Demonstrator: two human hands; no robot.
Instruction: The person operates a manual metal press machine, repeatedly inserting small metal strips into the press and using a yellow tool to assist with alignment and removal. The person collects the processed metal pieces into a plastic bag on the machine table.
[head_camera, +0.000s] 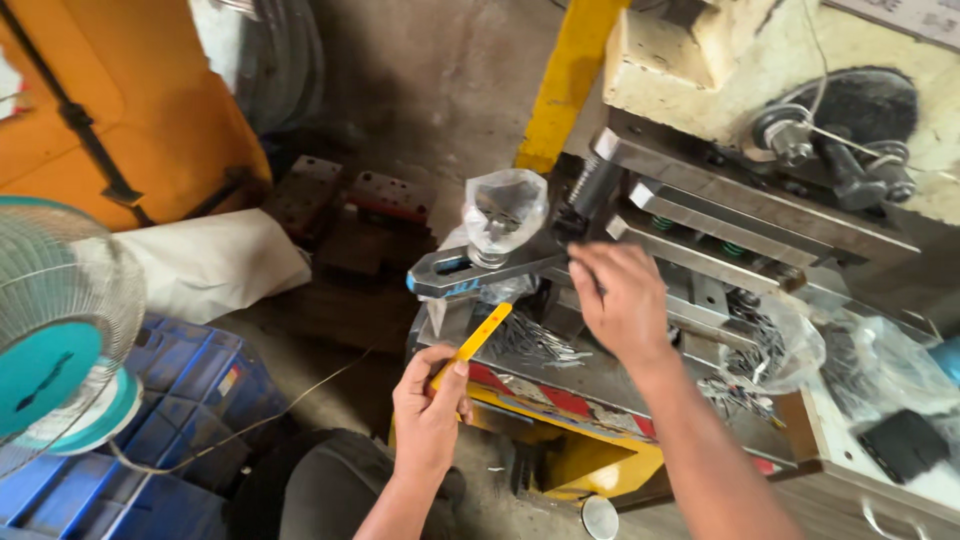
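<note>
From your head camera, your left hand (428, 405) sat low in the middle of the frame, closed around the lower end of a yellow strip (478, 338) that slanted up and to the right. The strip's upper tip reached the pile of small metal pieces (532, 345) lying on the press bed (600, 385). Your right hand (622, 300) was just right of centre, fingers curled narrow and pressed in against the tooling; whether it gripped anything, you could not tell, since the back of the hand hid the fingertips. Just left of that hand a grey clamp arm (470, 272) stuck out, with a crumpled clear plastic bag (505, 208) sitting on top of it. At the right edge lay more clear bags (870, 355) and loose metal pieces. A fan (60, 340) filled the left edge, with blue crates (170, 420) beneath it at lower left. An orange cabinet (130, 100) stood at upper left.
</note>
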